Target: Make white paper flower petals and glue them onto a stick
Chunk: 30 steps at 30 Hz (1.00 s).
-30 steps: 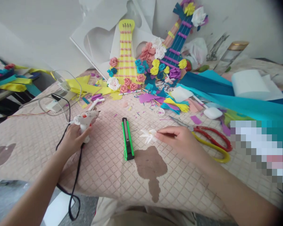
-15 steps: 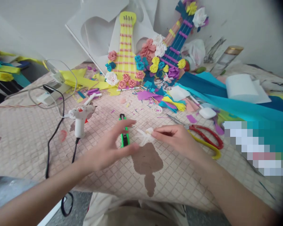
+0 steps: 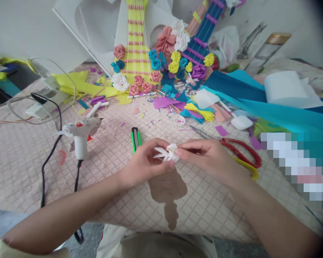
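Note:
A small white paper flower (image 3: 171, 153) with thin strips fanning out to the left is held in front of me above the table. My right hand (image 3: 204, 152) pinches its right side between thumb and fingers. My left hand (image 3: 145, 161) curls around it from the left, its thumb at the lower edge and fingertips near the top; those fingertips are partly hidden. Just behind the left hand lies a green utility knife (image 3: 136, 139), its lower end covered. Scissors (image 3: 242, 153) with red and yellow handles are beside my right hand, partly hidden by it.
A white hot glue gun (image 3: 82, 138) stands at left with its black cord (image 3: 44, 168). Behind are a yellow paper guitar (image 3: 136, 61), a blue guitar (image 3: 201, 39) and paper scraps (image 3: 168, 103). A white paper roll (image 3: 284, 89) lies on blue sheets at right.
My left hand has moved right and closed in on the white paper flower, which my right hand still pinches. The view has tilted down slightly.

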### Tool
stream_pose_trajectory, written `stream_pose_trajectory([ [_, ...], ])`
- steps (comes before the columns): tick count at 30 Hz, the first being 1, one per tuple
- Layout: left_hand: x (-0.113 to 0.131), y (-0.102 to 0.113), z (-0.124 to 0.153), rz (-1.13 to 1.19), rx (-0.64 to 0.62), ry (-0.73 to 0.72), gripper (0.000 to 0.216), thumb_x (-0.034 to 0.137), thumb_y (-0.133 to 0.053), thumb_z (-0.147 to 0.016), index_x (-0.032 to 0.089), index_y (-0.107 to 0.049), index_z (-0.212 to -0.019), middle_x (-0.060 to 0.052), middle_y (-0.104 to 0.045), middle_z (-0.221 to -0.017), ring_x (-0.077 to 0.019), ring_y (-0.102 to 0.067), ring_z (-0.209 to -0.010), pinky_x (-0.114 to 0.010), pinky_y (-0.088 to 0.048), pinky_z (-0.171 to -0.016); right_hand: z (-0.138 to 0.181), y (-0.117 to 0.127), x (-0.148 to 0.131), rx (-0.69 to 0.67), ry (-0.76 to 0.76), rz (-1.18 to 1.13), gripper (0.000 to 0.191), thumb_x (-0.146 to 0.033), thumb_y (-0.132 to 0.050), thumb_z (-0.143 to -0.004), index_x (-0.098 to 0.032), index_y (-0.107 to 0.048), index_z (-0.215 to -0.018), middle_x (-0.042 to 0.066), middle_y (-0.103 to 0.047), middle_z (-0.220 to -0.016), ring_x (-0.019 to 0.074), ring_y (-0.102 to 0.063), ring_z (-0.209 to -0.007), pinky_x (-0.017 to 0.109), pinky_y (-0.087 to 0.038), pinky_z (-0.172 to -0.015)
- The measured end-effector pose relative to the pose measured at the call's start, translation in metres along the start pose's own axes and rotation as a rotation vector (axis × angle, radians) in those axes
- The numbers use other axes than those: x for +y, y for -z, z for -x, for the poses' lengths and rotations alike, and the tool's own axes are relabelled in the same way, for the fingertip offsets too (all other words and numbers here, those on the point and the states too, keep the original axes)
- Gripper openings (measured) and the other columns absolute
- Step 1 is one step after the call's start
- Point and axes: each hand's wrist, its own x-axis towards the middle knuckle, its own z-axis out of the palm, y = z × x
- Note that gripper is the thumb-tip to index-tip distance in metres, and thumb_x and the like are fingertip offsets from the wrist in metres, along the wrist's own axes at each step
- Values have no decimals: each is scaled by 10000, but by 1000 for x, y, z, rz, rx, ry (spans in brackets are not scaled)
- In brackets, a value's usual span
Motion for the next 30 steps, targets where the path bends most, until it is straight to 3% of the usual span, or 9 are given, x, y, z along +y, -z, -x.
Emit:
stream_pose_trajectory([
  [9, 7, 3, -1, 163, -70, 97, 223, 118, -678, -693, 144, -530, -858, 12, -644, -695, -96, -633, -613, -196, -508, -591, 1, 2, -2, -88, -69, 35, 198, -397, -588, -777, -255, -724, -758, -3, -708, -840, 179, -639, -749, 257, -489, -600],
  [15, 6, 3, 2, 188, -62, 175, 173, 88, -654, -714, 135, -538, -833, 6, -677, -654, -92, -648, -600, -177, -507, -588, 2, 0, -4, -79, -11, 59, 168, -345, -585, -788, -249, -711, -732, -7, -690, -784, 159, -625, -723, 239, -470, -579],
  [30, 7, 3, 2, 69, 32, 77, 164, 118, -680, -694, 140, -563, -808, 10, -671, -667, -82, -642, -612, -152, -504, -584, 4, -3, -7, 14, -11, 104, 92, -306, -636, -745, -253, -711, -733, -14, -698, -803, 155, -640, -751, 225, -490, -579],
])
